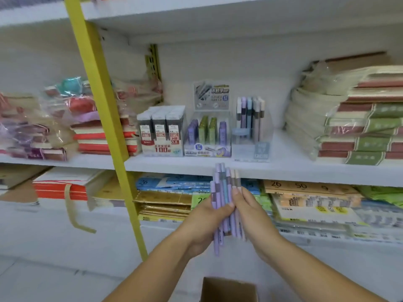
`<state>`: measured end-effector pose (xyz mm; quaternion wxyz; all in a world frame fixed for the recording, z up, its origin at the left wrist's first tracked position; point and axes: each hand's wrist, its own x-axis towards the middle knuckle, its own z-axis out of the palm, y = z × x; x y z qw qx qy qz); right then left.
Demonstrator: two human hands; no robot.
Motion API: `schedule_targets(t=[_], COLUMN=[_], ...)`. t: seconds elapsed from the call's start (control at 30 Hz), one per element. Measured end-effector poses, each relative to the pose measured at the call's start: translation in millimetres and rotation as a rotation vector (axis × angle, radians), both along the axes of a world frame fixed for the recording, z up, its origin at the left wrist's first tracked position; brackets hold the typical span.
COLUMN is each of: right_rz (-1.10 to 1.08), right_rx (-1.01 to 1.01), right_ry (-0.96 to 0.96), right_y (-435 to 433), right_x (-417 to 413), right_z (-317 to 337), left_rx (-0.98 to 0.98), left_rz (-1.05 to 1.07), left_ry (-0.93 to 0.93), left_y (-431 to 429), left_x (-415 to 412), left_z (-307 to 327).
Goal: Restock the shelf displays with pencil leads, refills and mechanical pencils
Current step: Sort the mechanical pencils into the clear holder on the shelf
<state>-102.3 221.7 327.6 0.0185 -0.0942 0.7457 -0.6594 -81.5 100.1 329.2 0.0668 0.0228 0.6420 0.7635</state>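
Mechanical pencils (224,192), a bundle in purple, blue and cream, stand nearly upright between my two hands in the head view. My left hand (202,223) wraps the bundle from the left, with its thumb lying across the front of the barrels. My right hand (255,216) closes on it from the right, the fingers (236,194) curled against the cream and purple barrels. Both grips are tight on the pencils, with no open gap. The upper ends rise above my fingertips, level with the front edge of the white shelf (294,171); the lower ends stick out below my palms.

Up beyond my fingers, on that shelf, sits a clear pencil stand (250,136) with a few matching pencils upright in it. Just left of it is a lead refill display (207,138), then a box of lead tubes (161,136). Below my wrists, at the bottom edge, an open cardboard box (229,288) shows. A yellow post (104,118) slants down well left of my left hand.
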Motion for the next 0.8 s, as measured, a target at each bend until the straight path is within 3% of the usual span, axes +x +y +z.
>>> schedule_targets(t=[0.1, 0.23, 0.47, 0.67, 0.8], right_rz=[0.100, 0.189, -0.077, -0.260, -0.342], right_rx=[-0.038, 0.058, 0.024, -0.058, 0.064], right_ry=[0.010, 0.100, 0.480, 0.878, 0.907], right_y=[4, 20, 26, 61, 76], right_x=[-8, -25, -50, -68, -86], right_z=[33, 76, 118, 174, 173], left_rx=[0.066, -0.019, -0.135, 0.079, 0.090], left_rz=[-0.016, -0.029, 0.122, 0.121, 0.143], left_ry=[0.022, 0.123, 0.251, 0.294, 0.320], left_y=[-4, -9, -9, -11, -8], left_x=[-10, -24, -60, -77, -82], left_z=[24, 50, 74, 81, 81])
